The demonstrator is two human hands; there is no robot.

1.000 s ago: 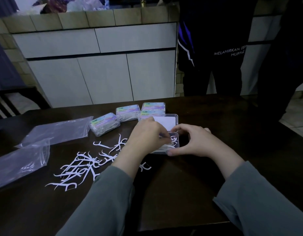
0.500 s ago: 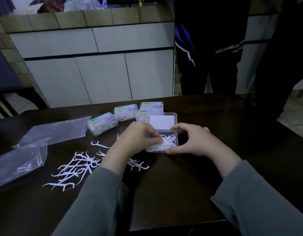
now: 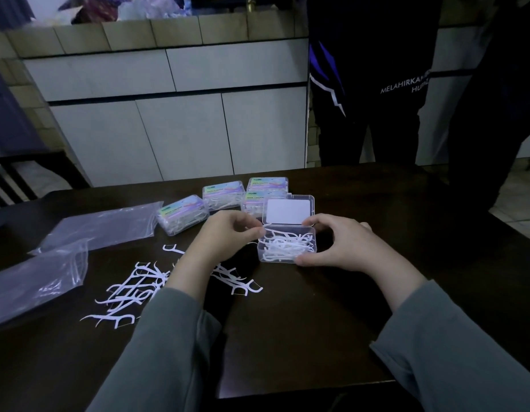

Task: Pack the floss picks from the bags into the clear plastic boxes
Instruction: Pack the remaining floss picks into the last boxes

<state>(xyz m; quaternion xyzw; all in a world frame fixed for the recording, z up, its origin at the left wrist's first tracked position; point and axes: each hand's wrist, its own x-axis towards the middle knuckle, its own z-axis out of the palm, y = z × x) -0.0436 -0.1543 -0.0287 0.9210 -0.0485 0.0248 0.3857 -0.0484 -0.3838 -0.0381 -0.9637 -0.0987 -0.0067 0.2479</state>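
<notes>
The right hand [image 3: 338, 243] cups the open clear box [image 3: 287, 246] from its right side: the forefinger curls over the far right corner near the hinge, the thumb presses the near right corner, so the fingers are grasping the box. The left hand [image 3: 228, 237] sits just at the box's left edge with its fingers [image 3: 251, 231] curled in toward the thumb, tips touching or nearly touching the rim; whether they pinch a pick there I cannot tell, as the tips hide it.

The box stands on the dark counter [image 3: 287, 337], lid [image 3: 288, 210] tipped up and back, with a tangle of white floss picks inside [image 3: 287, 248], some poking up to the rim. Behind it, touching or nearly so, are four closed filled boxes [image 3: 223, 194] in a loose row.

Left of the left wrist, loose floss picks [image 3: 129, 292] lie scattered on the counter, a few more just under the forearm near the middle [image 3: 240, 282]. Further left two clear plastic bags [image 3: 40, 281] lie flat, the nearer one with a pick or two still in it.

The counter's near edge runs below the sleeves; between the box and that edge the dark surface is bare wood. On the right the counter stretches well beyond the right hand. Across its far edge stands a person in dark clothing [image 3: 373, 84], in front of white cabinets [image 3: 183, 135].
</notes>
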